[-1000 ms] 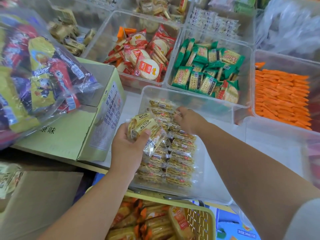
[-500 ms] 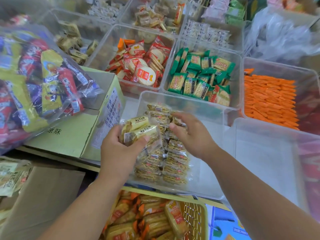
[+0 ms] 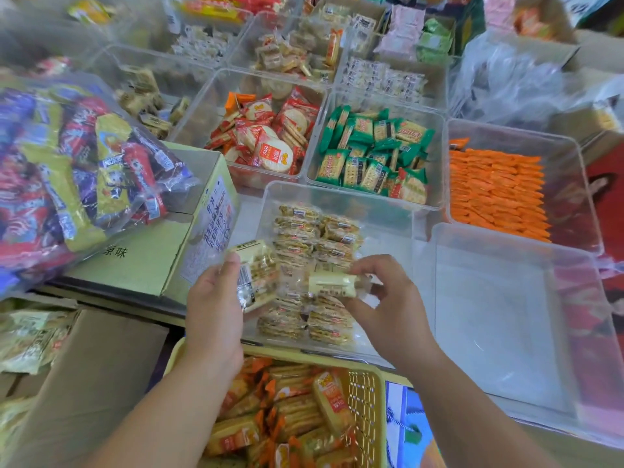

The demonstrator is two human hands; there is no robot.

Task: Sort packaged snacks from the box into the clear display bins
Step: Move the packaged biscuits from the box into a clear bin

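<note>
My left hand grips a small stack of pale-yellow cracker packets; my right hand pinches a single packet lying sideways. Both hover over the clear bin, where matching packets lie in two rows.

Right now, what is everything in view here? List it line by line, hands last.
Clear display bin: one, transparent, centre, below the hands.
Cracker packs: many, pale yellow, two rows in that bin.
Round-cracker packs: many, red, bin behind centre.
Square-cracker packs: many, green, bin right of the red ones.
Orange packs: many, orange, rowed in the right bin.
Second clear bin: one, transparent, right of the hands.
Rear bins: several, clear, assorted packs, back rows.
Basket: one, yellow, near edge, holding orange-yellow packs.
Cardboard box: one, pale green, left.
Snack bag: one, clear, red-blue-yellow packs, atop the box.
Left hand: grips a stack of packs.
Right hand: pinches a single pack.
</note>
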